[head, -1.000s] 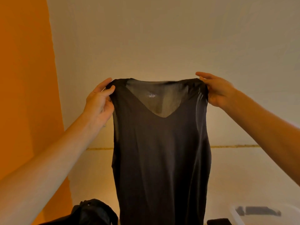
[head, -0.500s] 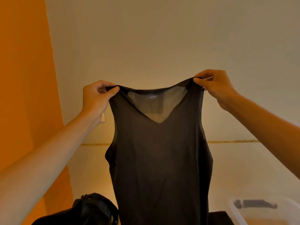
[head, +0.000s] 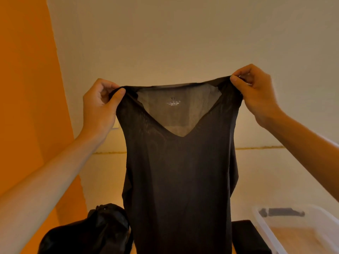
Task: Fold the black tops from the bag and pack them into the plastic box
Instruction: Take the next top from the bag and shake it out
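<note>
Risks first. The left hand (head: 100,107) pinches only a little of the top (head: 179,171) at its shoulder, between thumb and curled fingers. The cloth looks thin and slippery, so a slackened thumb would likely drop that corner and swing the top toward 3 o'clock. Its hem runs out of view at 6 o'clock, so I cannot tell whether it clears the surface. Lowered carelessly, it could bunch on the bag (head: 88,233) at 7 o'clock. The right hand (head: 256,96) pinches the other shoulder the same way but a touch higher, so the neckline slants. A fold begun from that would probably come out crooked. A trailing hem could also drag over the rim of the box (head: 264,225) at 5 o'clock.

The top hangs between the 2 hands, taut across the shoulders, with the V-neck facing the person. It lies at 3 o'clock and below from the left hand, and at 9 o'clock and below from the right. A dark piece (head: 247,237) lies just beside the box, on its 9 o'clock side.
</note>
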